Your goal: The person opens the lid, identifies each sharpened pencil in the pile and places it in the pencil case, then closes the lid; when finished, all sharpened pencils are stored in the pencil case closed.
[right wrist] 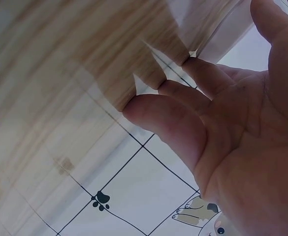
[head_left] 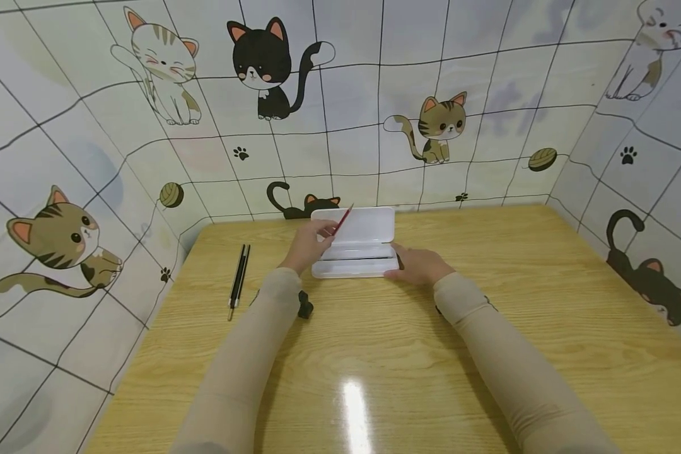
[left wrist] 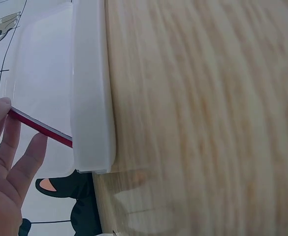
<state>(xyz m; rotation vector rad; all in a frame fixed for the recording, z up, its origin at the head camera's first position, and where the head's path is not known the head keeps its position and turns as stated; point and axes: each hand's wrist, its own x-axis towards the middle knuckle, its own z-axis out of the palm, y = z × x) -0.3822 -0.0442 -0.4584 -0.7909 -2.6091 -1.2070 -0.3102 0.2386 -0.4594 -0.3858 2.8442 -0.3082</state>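
A white pencil case (head_left: 346, 269) stands at the back of the table, its lid (head_left: 369, 224) raised toward the wall. A dark slim thing lies along its inside. My left hand (head_left: 309, 244) pinches a slim red pencil (head_left: 343, 221) over the case's left part, tilted with its pointed end up and to the right. The left wrist view shows the pencil (left wrist: 45, 129) between thumb and fingers, its lower end hidden behind the case wall (left wrist: 92, 98). My right hand (head_left: 420, 265) holds the case's right end, thumb at the front corner; in the right wrist view, fingertips (right wrist: 129, 105) rest on the table.
Two slim black sticks (head_left: 239, 277) with pale lower ends lie side by side on the left of the wooden table (head_left: 374, 340). A wall cloth (head_left: 352, 107) printed with cats and grid lines rises behind the case and on both sides. A small dark object (head_left: 304, 305) shows beside the left sleeve.
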